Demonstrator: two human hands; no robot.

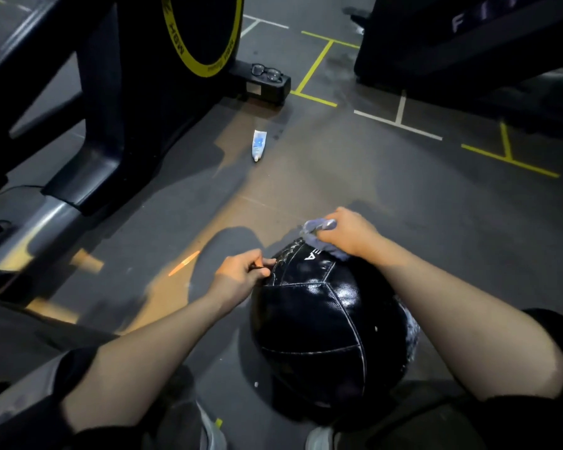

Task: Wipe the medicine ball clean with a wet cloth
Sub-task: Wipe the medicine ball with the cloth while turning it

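Observation:
A shiny black medicine ball [319, 326] with stitched seams and white lettering rests on the dark gym floor between my knees. My right hand [348, 235] grips a bunched grey-blue cloth [319, 228] and presses it on the ball's far top edge. My left hand [241, 271] sits at the ball's upper left side, its fingers curled and pinching the laced seam there. The ball's surface looks wet and glossy.
A white and blue tube [259, 145] lies on the floor ahead. A black exercise machine [111, 108] with a yellow-rimmed wheel stands to the left, with a pair of glasses [267, 73] on its base. Another dark machine [468, 43] stands at the far right. Yellow and white lines mark the floor.

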